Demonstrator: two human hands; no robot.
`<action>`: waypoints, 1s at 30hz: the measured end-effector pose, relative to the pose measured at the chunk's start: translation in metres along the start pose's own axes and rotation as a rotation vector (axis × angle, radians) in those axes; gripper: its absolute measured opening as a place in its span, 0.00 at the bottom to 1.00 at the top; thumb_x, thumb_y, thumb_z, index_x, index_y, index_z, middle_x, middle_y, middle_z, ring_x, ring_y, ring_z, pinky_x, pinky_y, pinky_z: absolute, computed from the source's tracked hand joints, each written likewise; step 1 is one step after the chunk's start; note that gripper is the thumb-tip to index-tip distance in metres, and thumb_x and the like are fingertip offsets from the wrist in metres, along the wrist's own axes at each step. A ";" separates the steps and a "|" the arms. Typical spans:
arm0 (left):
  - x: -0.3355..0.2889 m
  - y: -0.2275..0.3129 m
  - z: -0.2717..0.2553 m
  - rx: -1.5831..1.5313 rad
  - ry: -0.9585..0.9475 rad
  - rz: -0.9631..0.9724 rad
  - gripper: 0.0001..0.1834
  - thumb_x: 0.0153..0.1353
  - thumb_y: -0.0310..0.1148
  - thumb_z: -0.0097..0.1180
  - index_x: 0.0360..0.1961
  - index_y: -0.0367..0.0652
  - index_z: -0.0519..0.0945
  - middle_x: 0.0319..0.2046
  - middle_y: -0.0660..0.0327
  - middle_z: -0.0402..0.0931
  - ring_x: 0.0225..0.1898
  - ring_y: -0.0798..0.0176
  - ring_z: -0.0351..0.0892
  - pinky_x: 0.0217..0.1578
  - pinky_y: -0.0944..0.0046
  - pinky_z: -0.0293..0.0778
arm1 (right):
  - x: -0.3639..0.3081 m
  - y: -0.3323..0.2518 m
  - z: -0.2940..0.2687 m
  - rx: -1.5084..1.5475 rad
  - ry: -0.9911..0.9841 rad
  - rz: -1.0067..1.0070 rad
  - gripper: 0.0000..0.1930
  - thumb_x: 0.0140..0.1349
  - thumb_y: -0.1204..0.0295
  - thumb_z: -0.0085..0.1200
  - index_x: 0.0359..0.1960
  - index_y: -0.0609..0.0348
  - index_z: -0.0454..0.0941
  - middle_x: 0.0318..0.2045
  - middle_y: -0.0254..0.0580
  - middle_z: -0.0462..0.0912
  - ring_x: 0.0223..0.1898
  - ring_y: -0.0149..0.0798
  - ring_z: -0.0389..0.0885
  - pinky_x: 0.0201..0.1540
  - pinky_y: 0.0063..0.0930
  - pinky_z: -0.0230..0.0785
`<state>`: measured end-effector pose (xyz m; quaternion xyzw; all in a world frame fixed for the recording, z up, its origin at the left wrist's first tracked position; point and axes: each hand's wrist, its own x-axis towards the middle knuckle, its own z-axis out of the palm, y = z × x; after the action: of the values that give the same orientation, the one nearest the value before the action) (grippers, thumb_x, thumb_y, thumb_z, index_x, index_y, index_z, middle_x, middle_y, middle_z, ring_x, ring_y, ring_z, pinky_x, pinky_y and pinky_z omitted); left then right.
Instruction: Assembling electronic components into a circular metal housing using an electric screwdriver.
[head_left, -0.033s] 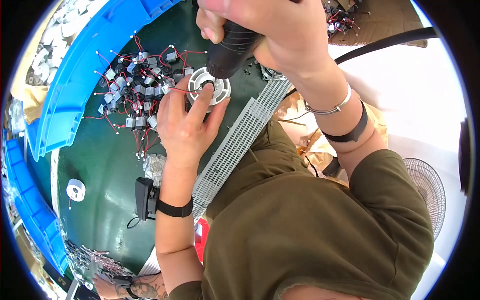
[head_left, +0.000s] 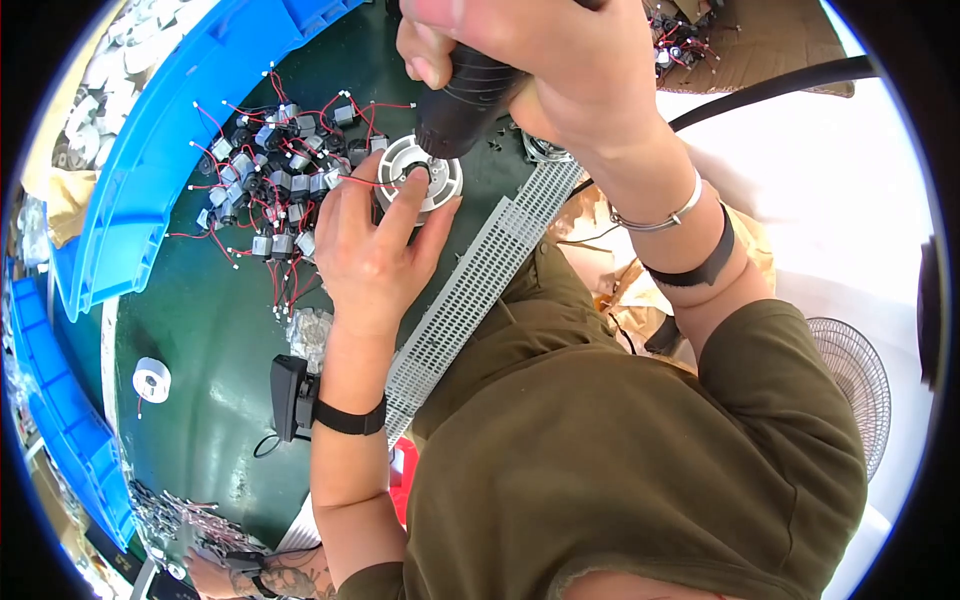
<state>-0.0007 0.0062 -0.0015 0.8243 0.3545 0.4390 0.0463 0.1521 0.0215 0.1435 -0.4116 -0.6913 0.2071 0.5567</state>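
My left hand [head_left: 372, 245] is closed round a white round plastic housing [head_left: 450, 190] on the green table. Its index finger presses on a small dark part in the middle, and a red wire runs off to the left. From above, my right hand [head_left: 560, 75] grips a black power screwdriver [head_left: 460, 105], tilted with its nose over the far side of the housing. The tip itself is hidden. Just left of the housing lies a heap of small grey-and-black motors [head_left: 285, 185] with red wires and white connectors.
A blue bin [head_left: 190, 130] curves along the left, with white parts [head_left: 110, 80] beyond it. A perforated grey strip [head_left: 480, 265] edges the table near me. Another white round piece [head_left: 152, 380] lies at left. A co-worker's tattooed forearm [head_left: 295, 575] shows at the lower left.
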 end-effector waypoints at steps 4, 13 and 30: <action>0.003 0.002 -0.001 -0.001 0.004 0.024 0.18 0.40 0.37 0.69 0.34 0.46 0.81 0.38 0.55 0.75 0.31 0.54 0.75 0.30 0.59 0.72 | -0.001 0.006 -0.002 0.086 -0.060 -0.052 0.17 0.46 0.82 0.59 0.40 0.65 0.70 0.22 0.30 0.77 0.24 0.21 0.74 0.28 0.17 0.67; -0.001 0.010 0.001 -0.008 0.020 -0.045 0.18 0.40 0.37 0.69 0.34 0.46 0.81 0.39 0.53 0.74 0.34 0.52 0.74 0.34 0.58 0.72 | -0.005 0.024 0.007 0.340 -0.052 -0.462 0.19 0.45 0.85 0.58 0.41 0.66 0.69 0.26 0.36 0.76 0.25 0.26 0.77 0.28 0.19 0.70; -0.069 -0.137 -0.227 1.240 -0.139 -0.349 0.18 0.54 0.46 0.59 0.39 0.45 0.81 0.44 0.53 0.76 0.44 0.50 0.76 0.46 0.53 0.70 | 0.006 0.030 0.074 -0.260 -0.006 -0.538 0.11 0.51 0.76 0.59 0.38 0.59 0.75 0.34 0.41 0.77 0.34 0.38 0.77 0.35 0.28 0.69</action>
<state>-0.2717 0.0114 0.0365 0.6548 0.6671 0.0844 -0.3450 0.0923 0.0559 0.1030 -0.2810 -0.7980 -0.0368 0.5320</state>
